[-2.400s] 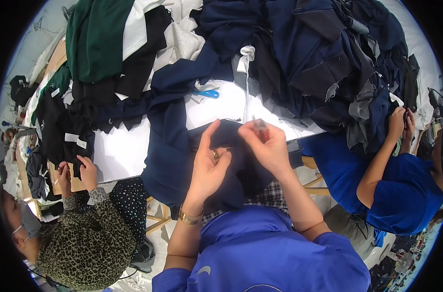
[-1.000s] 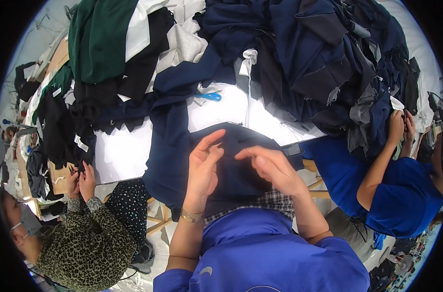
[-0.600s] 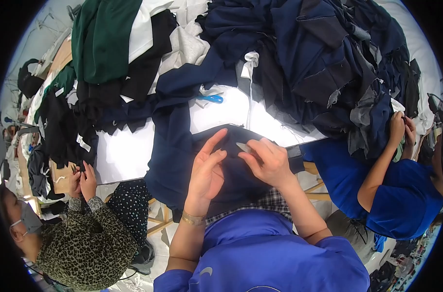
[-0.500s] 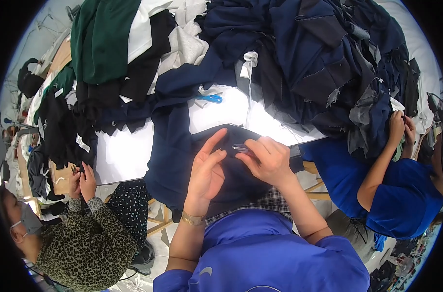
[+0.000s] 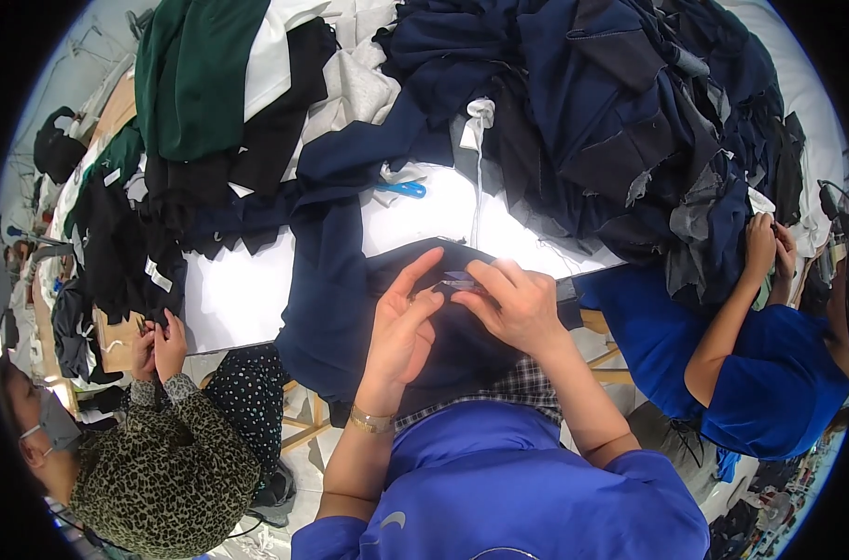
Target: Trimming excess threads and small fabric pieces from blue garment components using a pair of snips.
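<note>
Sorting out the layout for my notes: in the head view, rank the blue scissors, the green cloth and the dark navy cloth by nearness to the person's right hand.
1. Dark navy cloth, under the right hand.
2. Blue scissors, on the white table beyond.
3. Green cloth, far left corner.

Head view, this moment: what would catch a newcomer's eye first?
Dead centre, the left hand and right hand meet over a dark navy garment on the white table, pinching a small metal tool between the fingertips. Behind them a big heap of navy fabric fills the upper right, with blue-handled scissors lying beside it. Two co-workers flank the scene, one in a leopard-print top lower left, one in blue at right.
</note>
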A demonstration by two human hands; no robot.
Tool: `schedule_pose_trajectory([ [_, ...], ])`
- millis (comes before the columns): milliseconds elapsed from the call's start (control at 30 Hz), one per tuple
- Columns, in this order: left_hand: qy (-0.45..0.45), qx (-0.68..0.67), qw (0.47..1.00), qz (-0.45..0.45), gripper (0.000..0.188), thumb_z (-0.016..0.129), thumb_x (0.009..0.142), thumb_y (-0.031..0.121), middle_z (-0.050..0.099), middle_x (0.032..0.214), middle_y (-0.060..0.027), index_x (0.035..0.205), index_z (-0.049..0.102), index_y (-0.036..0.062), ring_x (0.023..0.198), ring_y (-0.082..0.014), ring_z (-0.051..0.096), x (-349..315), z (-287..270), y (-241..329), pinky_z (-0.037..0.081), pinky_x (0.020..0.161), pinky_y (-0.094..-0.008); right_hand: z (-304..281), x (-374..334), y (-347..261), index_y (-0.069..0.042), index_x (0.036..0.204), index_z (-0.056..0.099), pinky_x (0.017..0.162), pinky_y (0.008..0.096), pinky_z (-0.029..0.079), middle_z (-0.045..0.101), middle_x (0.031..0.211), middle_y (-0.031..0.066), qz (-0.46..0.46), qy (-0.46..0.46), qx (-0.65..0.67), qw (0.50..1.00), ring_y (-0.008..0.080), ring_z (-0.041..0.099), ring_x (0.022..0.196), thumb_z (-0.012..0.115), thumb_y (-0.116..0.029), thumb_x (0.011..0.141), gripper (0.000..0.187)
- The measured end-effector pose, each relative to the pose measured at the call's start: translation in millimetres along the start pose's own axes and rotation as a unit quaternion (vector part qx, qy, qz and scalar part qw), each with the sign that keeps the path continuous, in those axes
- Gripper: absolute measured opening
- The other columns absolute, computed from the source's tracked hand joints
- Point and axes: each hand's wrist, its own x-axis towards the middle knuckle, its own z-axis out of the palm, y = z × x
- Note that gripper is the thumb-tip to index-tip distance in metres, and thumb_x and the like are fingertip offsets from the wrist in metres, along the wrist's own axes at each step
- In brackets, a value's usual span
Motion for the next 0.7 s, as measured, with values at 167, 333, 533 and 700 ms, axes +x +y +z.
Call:
schedule_pose_trajectory([
  [167, 0.005, 0.007, 1.0, -0.002, 0.05, 0.05, 0.084, -0.007, 0.064, 0.099, -0.0105, 0.133, 0.041, -0.0023, 0.095, -0.0116, 0.058, -1, 4, 1, 0.042, 0.088, -0.0221, -4, 1, -4, -0.006, 0.092, 0.063, 0.044, 0.028, 0.041, 0.054, 0.068, 0.0048, 0.008, -0.01, -0.011, 1.0, 0.018, 0.054, 0.048, 0.076, -0.024, 0.071, 0.031],
  [333, 0.004, 0.005, 1.0, -0.002, 0.049, 0.05, 0.084, -0.007, 0.064, 0.097, -0.0087, 0.132, 0.041, -0.002, 0.094, -0.0107, 0.058, 0, 1, 0, 0.042, 0.087, -0.0218, -3, -1, -1, -0.006, 0.091, 0.063, 0.044, 0.0279, 0.04, 0.054, 0.067, 0.0048, 0.003, -0.006, -0.01, 1.0, 0.0184, 0.052, 0.047, 0.076, -0.02, 0.071, 0.028],
  [533, -0.003, -0.04, 0.999, -0.011, 0.049, 0.052, 0.084, -0.007, 0.064, 0.094, -0.0047, 0.132, 0.042, -0.001, 0.087, -0.006, 0.056, 0, -5, -2, 0.043, 0.082, -0.0196, 11, -10, 3, -0.001, 0.097, 0.06, 0.052, 0.0216, 0.04, 0.058, 0.076, 0.0064, 0.218, 0.083, 0.285, 0.93, 0.0087, 0.05, 0.058, 0.069, -0.011, 0.08, 0.022],
  [700, 0.023, -0.018, 1.0, 0.001, 0.048, 0.05, 0.084, -0.008, 0.064, 0.095, -0.0056, 0.132, 0.043, -0.0009, 0.088, -0.0068, 0.057, 1, -3, -2, 0.044, 0.082, -0.0201, 4, -5, -5, 0.0, 0.101, 0.06, 0.051, 0.023, 0.043, 0.058, 0.075, 0.0071, 0.169, 0.027, 0.195, 0.966, 0.0125, 0.054, 0.057, 0.072, -0.016, 0.077, 0.031],
])
